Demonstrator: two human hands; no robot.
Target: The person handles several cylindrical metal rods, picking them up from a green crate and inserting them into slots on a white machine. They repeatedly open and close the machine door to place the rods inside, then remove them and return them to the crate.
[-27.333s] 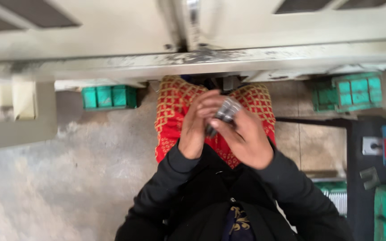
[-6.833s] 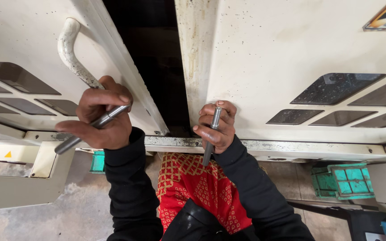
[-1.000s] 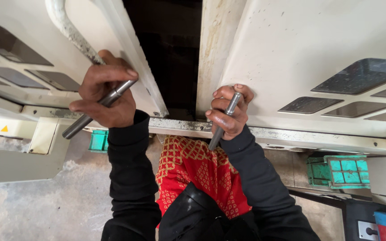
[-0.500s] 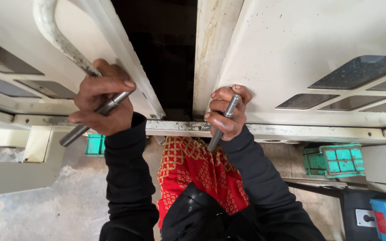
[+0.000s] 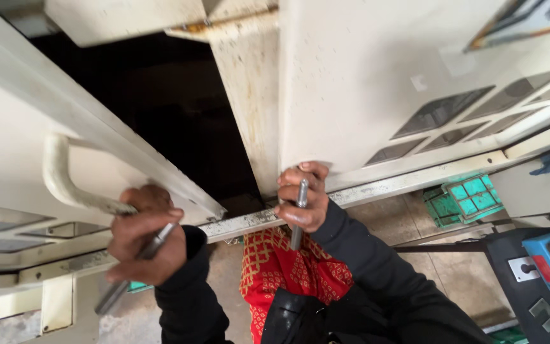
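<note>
At the cabinet doors, left hand (image 5: 144, 239) grips handle (image 5: 65, 185) and rod (image 5: 132, 267); right hand (image 5: 302, 205) clasps a second rod (image 5: 298, 213) against the door edge (image 5: 288, 127).

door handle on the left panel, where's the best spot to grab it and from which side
Grip the curved cream door handle on its free bend, just above where the left hand already wraps its lower end along with a metal rod. Come from the outer face of the left door panel: the bar stands off it, leaving a gap for fingers.
</note>
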